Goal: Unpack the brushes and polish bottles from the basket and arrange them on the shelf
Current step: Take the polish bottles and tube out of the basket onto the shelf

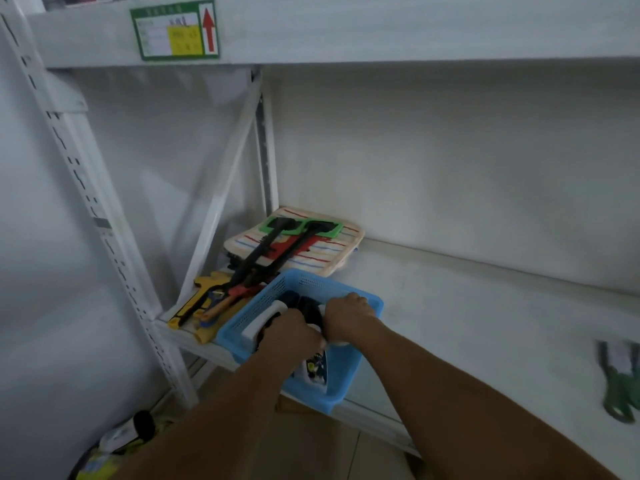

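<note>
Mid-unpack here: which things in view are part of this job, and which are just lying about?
Job: blue basket with the items inside it; left hand; right hand; shelf.

Lying about: striped cloth pad, green-headed black tools, yellow-handled tools, green shears.

You have one blue basket [313, 289] on the shelf [485, 323], at about 7 o'clock from the shelf's middle. Two hands are in it: the left hand [289, 336] and the right hand [348, 315]. The contents are largely hidden, so you cannot count them; one white handle [263, 318] and one printed item [315, 368] show. At 10 o'clock from the basket lie two long black tools with green heads [301, 227] on one striped cloth pad [322, 252]. One green tool [620, 393] lies at 3 o'clock. One green-bordered label [175, 29] is overhead.
</note>
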